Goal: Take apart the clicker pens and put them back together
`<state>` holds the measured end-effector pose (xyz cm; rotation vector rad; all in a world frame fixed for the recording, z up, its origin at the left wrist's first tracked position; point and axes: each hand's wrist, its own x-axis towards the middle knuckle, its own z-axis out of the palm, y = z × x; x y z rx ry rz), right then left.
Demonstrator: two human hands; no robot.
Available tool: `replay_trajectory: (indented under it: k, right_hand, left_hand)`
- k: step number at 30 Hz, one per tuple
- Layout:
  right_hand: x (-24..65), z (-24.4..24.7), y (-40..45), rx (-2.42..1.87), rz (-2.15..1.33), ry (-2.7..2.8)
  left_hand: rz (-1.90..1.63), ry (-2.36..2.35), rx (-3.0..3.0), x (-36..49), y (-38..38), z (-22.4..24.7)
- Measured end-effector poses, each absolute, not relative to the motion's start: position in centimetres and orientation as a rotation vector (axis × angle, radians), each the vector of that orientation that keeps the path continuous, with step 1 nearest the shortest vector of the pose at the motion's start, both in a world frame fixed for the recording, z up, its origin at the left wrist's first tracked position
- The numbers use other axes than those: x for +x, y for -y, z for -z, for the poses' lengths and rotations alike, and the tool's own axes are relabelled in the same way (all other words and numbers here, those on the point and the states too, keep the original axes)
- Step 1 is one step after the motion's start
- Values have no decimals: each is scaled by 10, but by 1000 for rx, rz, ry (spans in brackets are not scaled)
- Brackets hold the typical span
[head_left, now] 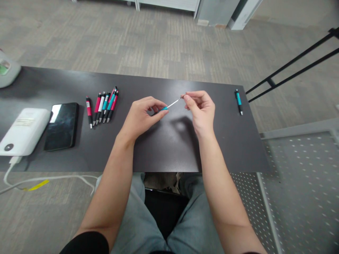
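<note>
Two hands hold a blue barrel (164, 108) and a slim pale rod (174, 103), apparently a pen and its refill, over the middle of the counter (169, 148).

Left hand (139, 114): narrow, thumb and fingers closed on the barrel. Right hand (202, 109): narrow, thumb and forefinger pinched on the far end of the rod. The rod bridges the gap between the hands, slanting away from the body toward the right. Whether its near end sits inside the barrel or only against it cannot be told.

Handling: both parts should be light. The barrel is probably stiff, smooth plastic, slightly slippery; grip it around the body with the thumb opposed to the fingers. The rod is thin and likely to bend under side load; hold it near one end and keep any force along its length.

Appearance: the barrel shows a short bright blue section, the remainder being largely covered by the left hand. The rod is whitish and straight; its far tip is hidden by the fingertips.

Nearby items: a group of red, blue and white pens (101, 107) with black grips lies left of the left hand. A separate blue pen (238, 101) lies near the counter's right edge, well apart from the right hand.
</note>
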<state>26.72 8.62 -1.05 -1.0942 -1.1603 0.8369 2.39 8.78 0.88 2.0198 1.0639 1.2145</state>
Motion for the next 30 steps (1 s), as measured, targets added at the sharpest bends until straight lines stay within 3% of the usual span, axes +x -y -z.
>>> replay_trajectory:
  k: [23, 30]
  right_hand:
    - [263, 16, -77, -1161, -968, 1584]
    - [254, 15, -61, -1215, -739, 2082]
  left_hand:
    - [-1317, -1138, 1942, 23, -89, -5]
    - [-1479, -1240, 1867, 19, -95, 0]
